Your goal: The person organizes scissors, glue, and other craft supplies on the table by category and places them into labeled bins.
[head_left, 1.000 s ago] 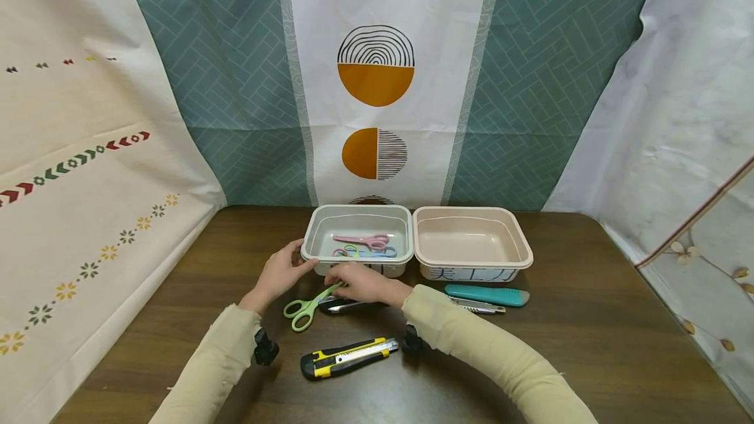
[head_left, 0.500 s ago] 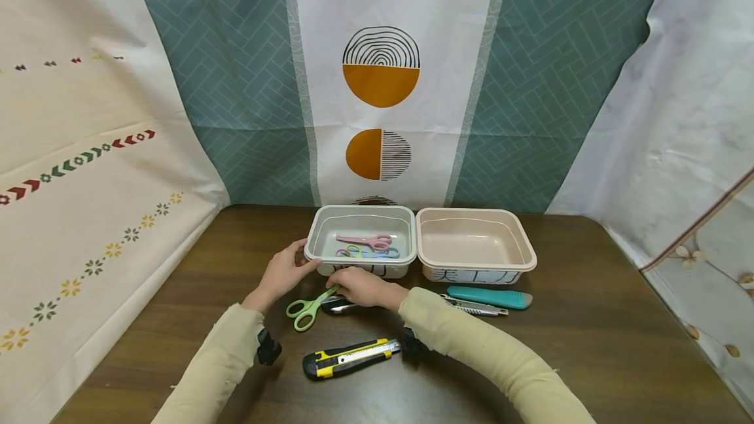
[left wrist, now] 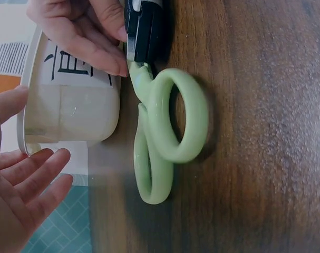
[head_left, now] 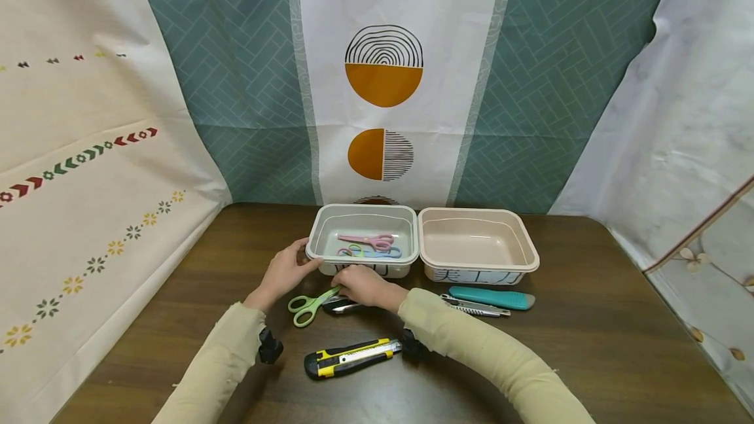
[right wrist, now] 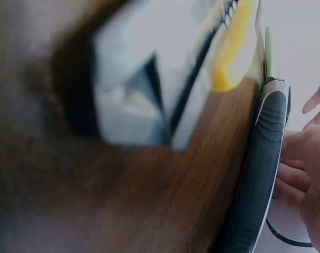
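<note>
My left hand (head_left: 285, 273) holds the front left corner of a grey plastic bin (head_left: 315, 231), with the thumb at its front rim and fingers at its side. My right hand (head_left: 360, 284) pinches the blade end of light green scissors (head_left: 304, 309) in front of this bin; the blade tips are hidden by the fingers. The scissors' handle loops point left, and show large in the left wrist view. A black utility knife (head_left: 340, 306) lies beside the scissors, partly under the right hand. Pink scissors (head_left: 371, 241) and blue scissors (head_left: 379, 253) lie inside the grey bin.
Touching the grey bin's right side is a beige bin (head_left: 471, 260). Before it lie a teal utility knife (head_left: 491, 297) and a silver utility knife (head_left: 477, 306). A yellow and black utility knife (head_left: 350, 358) lies nearer, between the forearms. A patterned cloth (head_left: 253, 84) hangs behind the table.
The green scissors' handles have shifted slightly up and away within the right hand's pinch. The left hand stays at the bin's corner. The head view has drifted a little.
</note>
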`<action>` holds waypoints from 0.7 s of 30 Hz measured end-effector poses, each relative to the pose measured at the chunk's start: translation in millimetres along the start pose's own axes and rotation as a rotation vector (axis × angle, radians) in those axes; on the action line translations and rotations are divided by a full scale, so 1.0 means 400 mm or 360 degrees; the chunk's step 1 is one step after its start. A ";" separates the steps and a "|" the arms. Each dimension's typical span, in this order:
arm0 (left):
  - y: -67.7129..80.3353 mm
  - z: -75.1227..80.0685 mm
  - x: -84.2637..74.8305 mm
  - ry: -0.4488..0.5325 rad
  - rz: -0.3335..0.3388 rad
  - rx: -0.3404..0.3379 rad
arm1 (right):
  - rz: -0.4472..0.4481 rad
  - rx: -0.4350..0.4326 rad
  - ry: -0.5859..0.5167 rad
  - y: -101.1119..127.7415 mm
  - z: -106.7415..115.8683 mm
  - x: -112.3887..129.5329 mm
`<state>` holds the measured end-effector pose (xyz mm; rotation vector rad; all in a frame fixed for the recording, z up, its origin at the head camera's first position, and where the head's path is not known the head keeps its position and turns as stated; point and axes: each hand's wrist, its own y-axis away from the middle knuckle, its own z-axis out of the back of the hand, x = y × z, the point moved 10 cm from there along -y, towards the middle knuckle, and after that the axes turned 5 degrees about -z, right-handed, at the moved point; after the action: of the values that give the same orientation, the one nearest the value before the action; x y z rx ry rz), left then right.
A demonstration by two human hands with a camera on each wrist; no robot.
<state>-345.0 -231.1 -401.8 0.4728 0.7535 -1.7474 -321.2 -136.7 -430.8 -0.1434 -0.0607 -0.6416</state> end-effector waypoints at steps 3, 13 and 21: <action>0.000 0.000 0.000 0.0006 0.0000 -0.0002 | 0.0005 0.0011 0.0047 -0.001 -0.002 0.003; 0.001 0.000 0.002 0.0031 0.0010 -0.0004 | -0.0012 0.0059 0.0084 -0.008 -0.018 0.007; 0.002 -0.001 0.002 0.0037 0.0015 -0.0002 | -0.0028 0.0100 -0.0165 -0.002 -0.018 0.003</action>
<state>-344.4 -231.4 -402.9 0.4958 0.7677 -1.7349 -320.7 -139.1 -437.8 -0.1154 -0.1818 -0.6492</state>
